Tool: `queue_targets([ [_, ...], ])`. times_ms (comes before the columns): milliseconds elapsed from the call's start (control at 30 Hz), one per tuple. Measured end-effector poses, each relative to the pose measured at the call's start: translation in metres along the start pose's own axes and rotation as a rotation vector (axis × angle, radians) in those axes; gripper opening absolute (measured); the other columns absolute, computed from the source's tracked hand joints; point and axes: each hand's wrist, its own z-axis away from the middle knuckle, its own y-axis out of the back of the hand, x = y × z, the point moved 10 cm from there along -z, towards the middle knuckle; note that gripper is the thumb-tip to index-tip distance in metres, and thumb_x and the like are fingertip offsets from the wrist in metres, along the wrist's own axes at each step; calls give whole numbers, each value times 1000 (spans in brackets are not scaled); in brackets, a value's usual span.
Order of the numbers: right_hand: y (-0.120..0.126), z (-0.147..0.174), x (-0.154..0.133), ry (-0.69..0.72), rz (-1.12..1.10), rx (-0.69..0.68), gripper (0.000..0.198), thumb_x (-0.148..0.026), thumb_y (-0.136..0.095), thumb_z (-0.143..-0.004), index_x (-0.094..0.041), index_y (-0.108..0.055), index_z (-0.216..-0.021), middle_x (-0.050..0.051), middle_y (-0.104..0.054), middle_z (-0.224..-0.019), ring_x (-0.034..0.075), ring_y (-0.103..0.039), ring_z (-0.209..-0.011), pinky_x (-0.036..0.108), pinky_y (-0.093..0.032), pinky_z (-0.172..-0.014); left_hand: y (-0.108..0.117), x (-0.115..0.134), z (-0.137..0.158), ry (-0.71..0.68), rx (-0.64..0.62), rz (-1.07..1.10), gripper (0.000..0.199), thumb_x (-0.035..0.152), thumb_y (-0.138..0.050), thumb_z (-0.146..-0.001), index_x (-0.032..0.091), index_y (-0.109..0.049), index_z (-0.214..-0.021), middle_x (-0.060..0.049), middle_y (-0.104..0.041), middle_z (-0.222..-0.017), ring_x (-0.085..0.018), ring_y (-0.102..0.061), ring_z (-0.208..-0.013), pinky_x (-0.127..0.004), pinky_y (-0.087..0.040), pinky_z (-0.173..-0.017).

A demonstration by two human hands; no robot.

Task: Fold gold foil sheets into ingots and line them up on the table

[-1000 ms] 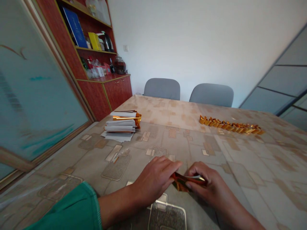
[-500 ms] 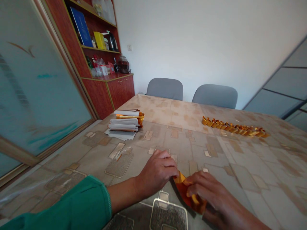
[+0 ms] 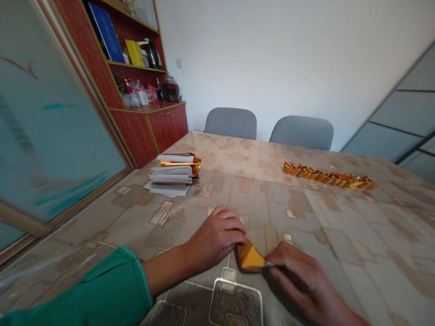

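Observation:
A sheet of gold foil paper (image 3: 250, 256), partly folded to a slanted shape, lies on the patterned tablecloth between my hands. My left hand (image 3: 220, 233), in a green sleeve, has its fingers closed on the paper's upper left end; the fingertips are partly hidden. At the lower right end, my right hand (image 3: 302, 276) pinches the paper's edge between thumb and fingers. Part of the pale underside shows beside the right fingertips.
A stack of white-backed gold paper (image 3: 171, 179) lies at the left of the table. Far right stands a row of folded gold paper pieces (image 3: 328, 176). Two grey chairs (image 3: 231, 123) stand behind the table; a wooden cabinet (image 3: 166, 127) is at the back left.
The lower right part of the gold paper has been folded over, so it looks shorter and flatter. My right hand has shifted from lying over it to pinching its edge.

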Motion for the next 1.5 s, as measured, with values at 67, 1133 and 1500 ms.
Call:
queue_targets([
  [67,11,6,24,-165,-144,144,13,-25,-49,-99,-24,-62,-103,4,-70,-85,18,-67,-74,27,-53,-65,1,-13,-1,150,-27,181,12,13,-56,-92,19,-67,-94,-2,-71,-92,-17,-61,-89,-33,-43,-84],
  [1133,-31,-6,-5,76,247,-186,41,-11,-51,-97,-25,-58,-134,9,-66,-121,24,-60,-109,40,-54,-93,-25,-3,-32,49,-300,-60,4,16,-57,-93,18,-60,-93,-4,-64,-100,-17,-59,-87,-26,-45,-73],
  [1500,-43,-8,-5,1,296,-218,17,-22,-55,-97,-20,-65,-111,10,-65,-111,28,-58,-104,48,-52,-93,-14,49,39,-63,-172,-274,24,14,-46,-99,17,-57,-78,0,-61,-76,-14,-50,-64,-30,-34,-55],
])
